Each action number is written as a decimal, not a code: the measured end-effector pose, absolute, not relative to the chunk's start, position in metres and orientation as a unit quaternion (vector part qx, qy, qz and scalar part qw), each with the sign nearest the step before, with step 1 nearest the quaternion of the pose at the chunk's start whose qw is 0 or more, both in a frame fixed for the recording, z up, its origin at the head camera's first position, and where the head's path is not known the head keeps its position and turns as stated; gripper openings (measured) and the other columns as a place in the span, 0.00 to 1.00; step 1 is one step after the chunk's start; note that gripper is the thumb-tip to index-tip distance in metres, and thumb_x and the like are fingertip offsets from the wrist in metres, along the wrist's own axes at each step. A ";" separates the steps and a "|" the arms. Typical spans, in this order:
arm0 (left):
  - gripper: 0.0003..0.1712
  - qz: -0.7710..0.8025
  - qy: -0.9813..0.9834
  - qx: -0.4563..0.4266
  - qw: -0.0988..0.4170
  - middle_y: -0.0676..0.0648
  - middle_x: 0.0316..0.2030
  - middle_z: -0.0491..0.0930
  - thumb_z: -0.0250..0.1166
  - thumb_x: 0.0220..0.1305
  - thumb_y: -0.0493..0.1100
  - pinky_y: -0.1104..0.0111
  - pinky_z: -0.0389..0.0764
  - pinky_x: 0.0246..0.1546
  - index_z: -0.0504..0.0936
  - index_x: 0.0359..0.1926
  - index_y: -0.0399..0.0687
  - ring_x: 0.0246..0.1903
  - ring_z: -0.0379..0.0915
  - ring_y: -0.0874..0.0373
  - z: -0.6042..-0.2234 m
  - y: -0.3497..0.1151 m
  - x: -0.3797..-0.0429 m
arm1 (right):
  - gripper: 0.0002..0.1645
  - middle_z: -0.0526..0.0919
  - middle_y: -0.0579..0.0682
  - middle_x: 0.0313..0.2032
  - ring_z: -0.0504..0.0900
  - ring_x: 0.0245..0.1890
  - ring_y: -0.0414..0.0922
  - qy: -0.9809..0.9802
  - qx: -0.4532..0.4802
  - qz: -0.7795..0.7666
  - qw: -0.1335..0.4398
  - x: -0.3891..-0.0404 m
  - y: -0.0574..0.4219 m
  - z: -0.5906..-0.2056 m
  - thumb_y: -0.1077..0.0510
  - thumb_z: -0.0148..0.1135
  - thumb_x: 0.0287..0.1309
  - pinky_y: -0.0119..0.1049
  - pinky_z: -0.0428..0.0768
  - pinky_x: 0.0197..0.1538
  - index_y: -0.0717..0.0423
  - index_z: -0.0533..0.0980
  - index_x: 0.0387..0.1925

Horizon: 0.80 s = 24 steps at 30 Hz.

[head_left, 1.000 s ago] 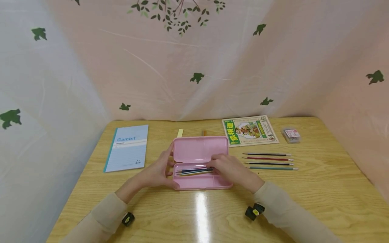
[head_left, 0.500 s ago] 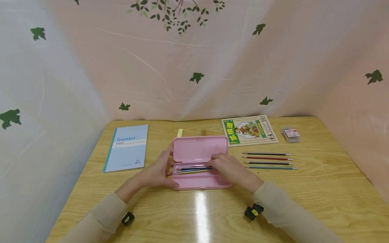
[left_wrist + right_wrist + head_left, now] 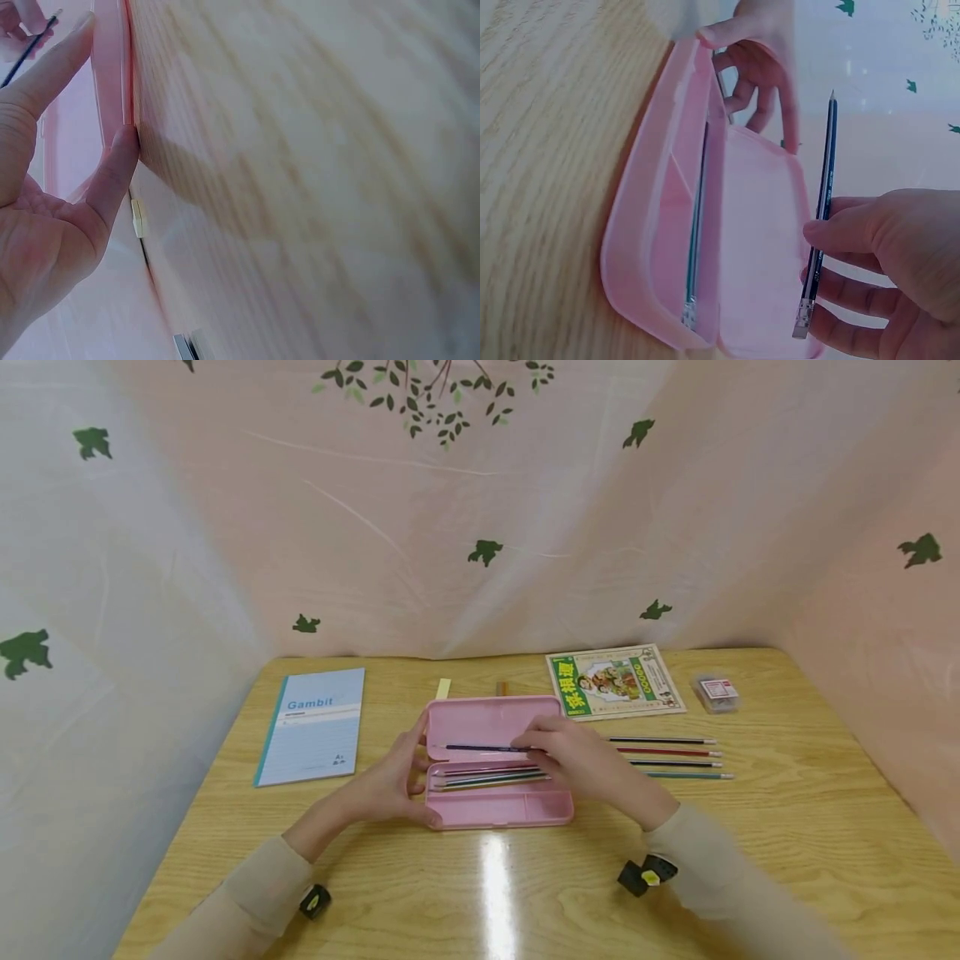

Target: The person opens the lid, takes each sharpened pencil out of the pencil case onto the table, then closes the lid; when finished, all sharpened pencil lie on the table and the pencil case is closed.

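A pink pencil case (image 3: 480, 815) lies with its lid raised at the back. My left hand (image 3: 382, 783) holds its left end, the thumb at the front corner and the fingers spread along the side toward the lid. My right hand (image 3: 573, 758) pinches a dark pencil (image 3: 826, 161) between thumb and fingers. In the head view this pencil overlaps the lid, its point facing left; in the right wrist view its eraser end is at the bottom. Several pencils (image 3: 487, 781) lie side by side in the case's rear compartment, partly behind the right hand.
Several pencils (image 3: 675, 752) lie in a row to the right. Behind them are an illustrated green-and-cream booklet (image 3: 615, 681) and a small clear box (image 3: 717, 692). A blue notebook (image 3: 311, 727) rests at left. A yellow strip (image 3: 444, 688) sticks out behind the lid.
My right hand has lifted a dark pencil out of the case's rear compartment, up and slightly right. The left hand stays at the case's left end.
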State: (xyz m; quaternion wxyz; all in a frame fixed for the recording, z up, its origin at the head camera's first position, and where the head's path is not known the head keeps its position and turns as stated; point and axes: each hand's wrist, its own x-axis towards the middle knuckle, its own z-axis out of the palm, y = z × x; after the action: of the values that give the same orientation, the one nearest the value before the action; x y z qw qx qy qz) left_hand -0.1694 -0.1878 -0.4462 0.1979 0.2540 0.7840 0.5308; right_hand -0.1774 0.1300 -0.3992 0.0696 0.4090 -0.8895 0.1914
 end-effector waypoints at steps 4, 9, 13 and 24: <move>0.88 0.528 0.786 0.254 0.199 0.39 0.67 0.52 0.86 0.40 0.37 0.63 0.82 0.52 0.23 0.80 0.66 0.60 0.69 0.42 -0.446 -0.188 -0.169 | 0.13 0.84 0.44 0.40 0.79 0.36 0.38 -0.884 0.413 0.204 0.075 -0.177 0.142 -0.394 0.66 0.71 0.60 0.30 0.80 0.36 0.54 0.86 0.47; 0.88 0.521 0.791 0.257 0.194 0.38 0.67 0.52 0.86 0.40 0.38 0.63 0.82 0.52 0.23 0.80 0.66 0.59 0.69 0.43 -0.446 -0.189 -0.170 | 0.15 0.84 0.44 0.41 0.81 0.38 0.38 -0.879 0.418 0.212 0.089 -0.176 0.160 -0.390 0.67 0.72 0.58 0.32 0.82 0.37 0.53 0.87 0.47; 0.87 0.515 0.794 0.258 0.191 0.39 0.67 0.52 0.86 0.41 0.38 0.63 0.82 0.53 0.23 0.80 0.66 0.59 0.69 0.43 -0.445 -0.190 -0.170 | 0.15 0.85 0.43 0.41 0.80 0.36 0.36 -0.883 0.407 0.217 0.090 -0.173 0.180 -0.389 0.67 0.72 0.58 0.32 0.82 0.35 0.51 0.87 0.46; 0.87 0.517 0.793 0.264 0.186 0.40 0.67 0.53 0.86 0.41 0.39 0.60 0.83 0.52 0.24 0.80 0.68 0.59 0.70 0.44 -0.448 -0.191 -0.170 | 0.20 0.84 0.40 0.39 0.75 0.31 0.32 -0.885 0.385 0.236 0.110 -0.163 0.248 -0.400 0.71 0.75 0.51 0.29 0.75 0.28 0.51 0.88 0.45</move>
State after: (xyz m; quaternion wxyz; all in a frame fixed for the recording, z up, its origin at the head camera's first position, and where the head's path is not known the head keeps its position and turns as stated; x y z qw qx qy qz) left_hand -0.1697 -0.1905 -0.4481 0.1865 0.2637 0.7928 0.5169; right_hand -0.1629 0.2484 -0.3998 0.1101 0.3854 -0.8854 0.2355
